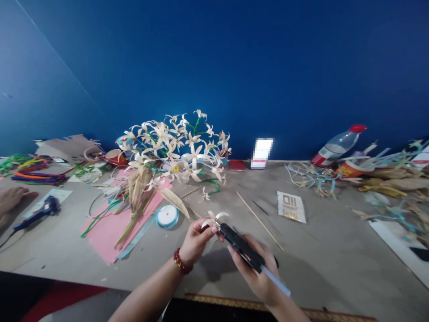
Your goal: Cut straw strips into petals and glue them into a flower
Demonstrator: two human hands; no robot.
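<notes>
Near the front middle of the table, my left hand (197, 239) pinches a small white flower (212, 218) with curled petals. A black glue gun (239, 243) is in my right hand (259, 268), its fingers wrapped round the body. The gun's tip is right at the base of the flower, and a clear glue stick (276, 281) sticks out of its rear. Whether the tip touches the flower is too small to tell. Just left of my left hand lies a roll of light blue ribbon (167, 216). Many white flowers on green stems (177, 145) stand behind.
Pink paper (107, 232) and dried husks (137, 188) lie left. Another person's hand (11, 199) is at the far left by a blue glue gun (45, 209). A thin stick (259, 220), a white packet (291, 206) and a tilted bottle (338, 145) are to the right.
</notes>
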